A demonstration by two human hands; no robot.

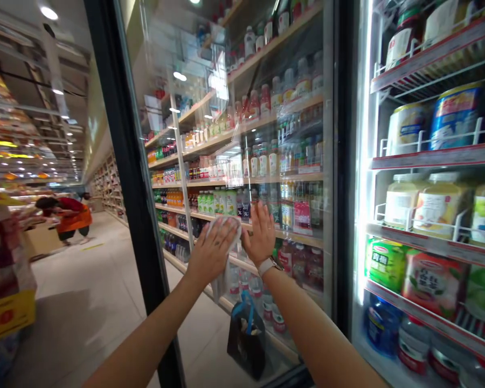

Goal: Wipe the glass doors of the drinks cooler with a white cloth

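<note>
My left hand [210, 252] presses a white cloth [224, 253] flat against the glass of an open fridge door [242, 151]; the cloth hangs down below my palm. Right beside it, my right hand [261, 235] lies flat on the same glass with fingers stretched upward, holding nothing. A watch with a light band sits on my right wrist [269, 265]. Through the glass I see shelves of bottled drinks.
The open fridge at right holds jars, cans and bottles on lit shelves [436, 156]. A dark bag with blue handles [246, 337] stands on the floor behind the door. Down the aisle at left a person in red and orange [68, 215] bends over. A yellow display [8, 312] stands at far left.
</note>
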